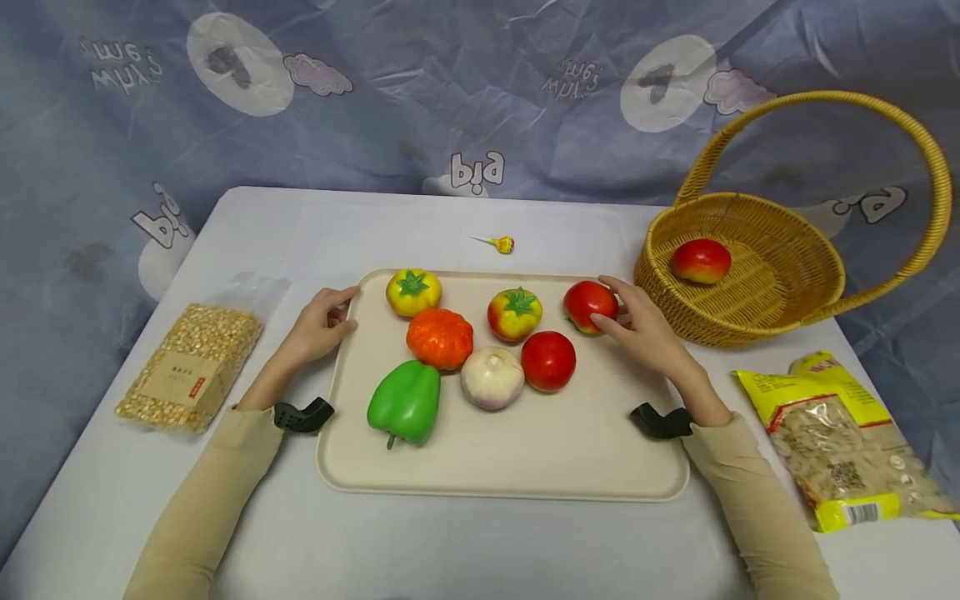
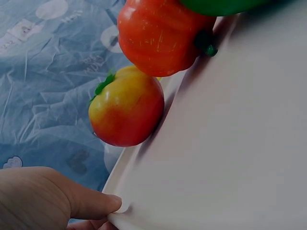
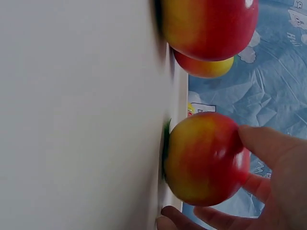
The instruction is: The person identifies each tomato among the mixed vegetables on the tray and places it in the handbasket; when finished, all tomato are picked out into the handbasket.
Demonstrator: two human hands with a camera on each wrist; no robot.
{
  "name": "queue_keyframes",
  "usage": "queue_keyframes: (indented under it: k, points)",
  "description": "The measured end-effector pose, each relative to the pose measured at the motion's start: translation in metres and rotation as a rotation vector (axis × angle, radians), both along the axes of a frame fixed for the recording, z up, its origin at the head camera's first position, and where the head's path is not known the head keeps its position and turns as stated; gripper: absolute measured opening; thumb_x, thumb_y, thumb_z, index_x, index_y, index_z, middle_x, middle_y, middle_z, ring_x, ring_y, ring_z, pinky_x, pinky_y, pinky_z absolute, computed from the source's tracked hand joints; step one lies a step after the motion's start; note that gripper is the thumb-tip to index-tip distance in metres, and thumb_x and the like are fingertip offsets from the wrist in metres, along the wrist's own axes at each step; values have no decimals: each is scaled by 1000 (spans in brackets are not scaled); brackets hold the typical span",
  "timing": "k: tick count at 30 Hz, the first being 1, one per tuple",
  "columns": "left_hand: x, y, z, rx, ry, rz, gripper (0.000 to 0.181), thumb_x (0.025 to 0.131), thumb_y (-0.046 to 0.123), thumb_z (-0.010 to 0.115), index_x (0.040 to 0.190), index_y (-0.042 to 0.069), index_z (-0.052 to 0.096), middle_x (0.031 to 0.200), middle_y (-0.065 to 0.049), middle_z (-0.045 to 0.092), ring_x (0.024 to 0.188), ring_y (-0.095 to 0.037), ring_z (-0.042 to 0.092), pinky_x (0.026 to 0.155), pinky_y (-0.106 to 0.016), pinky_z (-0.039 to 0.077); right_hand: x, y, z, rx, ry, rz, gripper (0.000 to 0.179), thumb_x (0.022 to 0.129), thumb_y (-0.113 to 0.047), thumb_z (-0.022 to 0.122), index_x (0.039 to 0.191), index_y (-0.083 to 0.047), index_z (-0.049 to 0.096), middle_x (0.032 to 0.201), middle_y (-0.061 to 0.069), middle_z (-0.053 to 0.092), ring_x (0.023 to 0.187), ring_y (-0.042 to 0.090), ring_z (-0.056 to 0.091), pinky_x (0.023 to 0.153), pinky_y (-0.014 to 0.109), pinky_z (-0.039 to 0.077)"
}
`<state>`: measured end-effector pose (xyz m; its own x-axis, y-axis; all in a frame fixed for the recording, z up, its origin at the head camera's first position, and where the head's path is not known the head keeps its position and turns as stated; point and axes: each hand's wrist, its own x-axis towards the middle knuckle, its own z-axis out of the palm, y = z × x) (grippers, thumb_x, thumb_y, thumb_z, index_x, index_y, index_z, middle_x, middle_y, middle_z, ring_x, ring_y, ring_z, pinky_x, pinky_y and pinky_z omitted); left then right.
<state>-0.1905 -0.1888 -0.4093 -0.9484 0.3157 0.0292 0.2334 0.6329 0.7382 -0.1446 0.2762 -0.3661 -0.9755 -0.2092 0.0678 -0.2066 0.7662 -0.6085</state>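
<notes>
At the far left corner of the beige tray (image 1: 525, 467), my left hand (image 1: 321, 323) pinches the rim; the left wrist view shows the thumb (image 2: 103, 203) over the edge. My right hand (image 1: 643, 329) holds a red-and-yellow tomato (image 1: 587, 305) between thumb and fingers at the tray's far right. Its green leaves face down against the tray in the right wrist view. Other produce on the tray: a yellow tomato (image 1: 413, 292), a red-yellow one (image 1: 514, 314), a plain red one (image 1: 548, 362), an orange pumpkin (image 1: 441, 339), a garlic bulb (image 1: 492, 379) and a green bell pepper (image 1: 406, 403).
A wicker basket (image 1: 750, 329) with a tall handle stands at the far right, a red-yellow tomato (image 1: 701, 261) inside. Beyond the tray lies a lollipop (image 1: 504, 245). A bag of corn kernels (image 1: 197, 358) lies left, a yellow-and-clear food bag (image 1: 840, 442) right.
</notes>
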Motion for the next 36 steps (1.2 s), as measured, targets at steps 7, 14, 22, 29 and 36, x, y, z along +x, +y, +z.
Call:
queue_keyframes:
  k: [7, 14, 22, 29, 36]
  points:
    - [2, -2, 3, 5, 3, 4, 52, 89, -1, 53, 140, -6, 39, 120, -28, 47, 81, -23, 48, 69, -20, 39, 0, -1, -4, 8, -5, 44, 63, 90, -25, 61, 146, -16, 33, 144, 17, 35, 103, 25, 50, 80, 26, 46]
    - [4, 0, 6, 23, 24, 11, 51, 88, -2, 55, 138, -7, 41, 118, -29, 48, 79, -21, 47, 67, -18, 38, 1, 0, -3, -26, -8, 91, 66, 88, -23, 65, 146, -20, 35, 145, 14, 36, 106, 30, 53, 81, 21, 51]
    - [3, 1, 7, 22, 33, 21, 51, 88, -3, 55, 137, -8, 42, 116, -29, 48, 78, -24, 47, 66, -18, 37, 2, -3, 0, -17, 42, 81, 66, 83, -22, 71, 141, -24, 42, 141, 6, 44, 113, 23, 52, 83, 21, 50]
    - [3, 1, 3, 22, 32, 27, 51, 88, -4, 55, 137, -7, 42, 117, -29, 48, 79, -23, 48, 67, -19, 38, 1, -2, 7, 1, 190, 107, 65, 78, -16, 75, 137, -18, 48, 132, 9, 52, 109, 19, 53, 80, 5, 41]
    - [1, 1, -1, 23, 31, 14, 51, 88, -3, 55, 137, -7, 42, 117, -29, 49, 78, -23, 48, 66, -19, 38, 6, 7, 20, 25, 255, 61, 66, 76, -12, 76, 136, -18, 49, 128, 13, 54, 108, 22, 52, 81, 4, 36]
